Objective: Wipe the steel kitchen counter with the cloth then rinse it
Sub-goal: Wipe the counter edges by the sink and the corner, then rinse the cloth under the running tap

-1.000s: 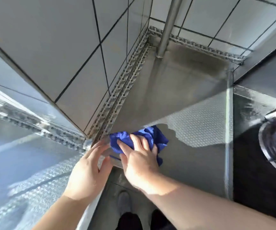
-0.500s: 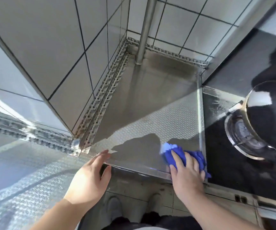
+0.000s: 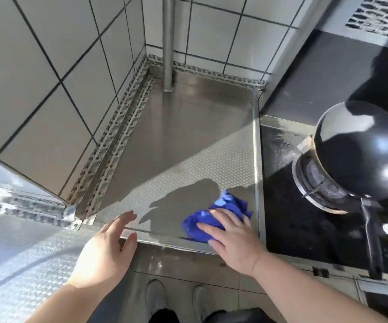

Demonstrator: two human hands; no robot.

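Left hand [image 3: 105, 250], fingers spread, steadies the counter [image 3: 183, 141] edge; right hand [image 3: 231, 236] presses flat on the blue cloth [image 3: 214, 215] beneath its fingers; overlap strokes, working from this front edge toward the unwiped back corner beyond

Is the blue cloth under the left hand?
No, the right hand presses flat on the blue cloth, while the left hand holds nothing.
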